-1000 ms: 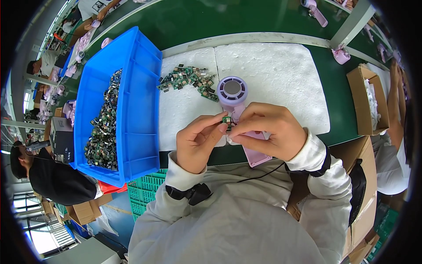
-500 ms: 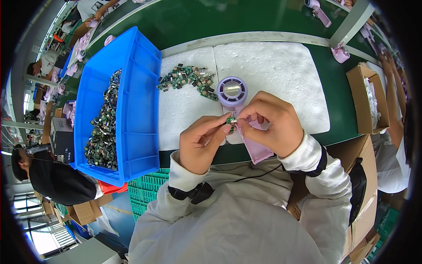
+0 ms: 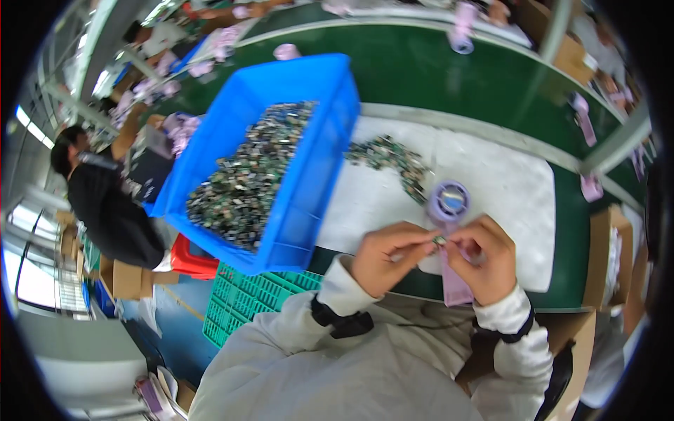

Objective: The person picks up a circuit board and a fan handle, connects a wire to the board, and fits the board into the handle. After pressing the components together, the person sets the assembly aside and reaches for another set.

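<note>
Between my hands is a small green circuit board (image 3: 439, 241), blurred. My left hand (image 3: 382, 256) pinches it between thumb and forefinger. From the other side my right hand (image 3: 486, 261) closes thumb and forefinger at the board's edge; whatever tiny part they grip is too blurred to name. Under the hands lies a purple handheld fan (image 3: 449, 201), its round head pointing away from me. Its pink-purple handle (image 3: 456, 286) shows below the fingers, partly covered by my right hand. A pile of loose circuit boards (image 3: 397, 160) lies just beyond the fan on a white foam sheet (image 3: 509, 203).
A blue bin (image 3: 319, 200) full of circuit boards stands at my left. Green crates (image 3: 246, 298) and a red bin (image 3: 189, 258) sit below it. An open carton (image 3: 605, 256) is at the right. Beyond a rail, more fan parts (image 3: 462, 28) lie on the green surface. A co-worker (image 3: 105, 200) is at left.
The view has swung left, so the bin, fan and hands appear further right. Both hands keep their pinch around the circuit board over the fan.
</note>
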Tool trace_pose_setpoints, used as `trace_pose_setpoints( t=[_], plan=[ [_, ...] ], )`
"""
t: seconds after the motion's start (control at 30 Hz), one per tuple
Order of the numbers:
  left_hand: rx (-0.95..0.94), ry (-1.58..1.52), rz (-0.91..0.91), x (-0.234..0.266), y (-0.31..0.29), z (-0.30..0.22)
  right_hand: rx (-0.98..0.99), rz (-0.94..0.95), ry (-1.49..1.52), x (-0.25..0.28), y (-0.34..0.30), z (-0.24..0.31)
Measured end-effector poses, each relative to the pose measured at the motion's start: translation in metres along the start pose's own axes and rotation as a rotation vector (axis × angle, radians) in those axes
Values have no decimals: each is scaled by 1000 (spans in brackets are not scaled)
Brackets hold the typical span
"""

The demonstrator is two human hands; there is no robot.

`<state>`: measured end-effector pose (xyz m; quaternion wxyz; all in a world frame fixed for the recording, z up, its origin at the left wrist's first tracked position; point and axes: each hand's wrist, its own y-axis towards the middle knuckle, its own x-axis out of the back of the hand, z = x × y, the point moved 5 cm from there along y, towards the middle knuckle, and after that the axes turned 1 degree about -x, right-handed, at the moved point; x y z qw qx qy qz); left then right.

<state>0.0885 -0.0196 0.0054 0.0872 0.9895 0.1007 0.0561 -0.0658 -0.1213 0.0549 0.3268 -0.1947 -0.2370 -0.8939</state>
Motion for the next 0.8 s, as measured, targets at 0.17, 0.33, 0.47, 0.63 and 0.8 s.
trace_pose_setpoints(
  t=[0.17,0.33,0.47,0.63,0.8],
  plan=[
    [-82,-11,-108,-7,-9,-4,263,-57,-260,-3,-2,13],
    [-179,169,-149,-7,-8,-10,376,-14,-298,-8,-3,17],
    [-265,256,-202,-13,-15,-16,174,-54,-212,-6,-7,8],
    [-392,351,-315,-26,-26,-21,74,-88,-122,-11,-12,14],
    [-426,464,-334,-33,-28,-24,86,-110,-108,-8,-11,20]
  ],
)
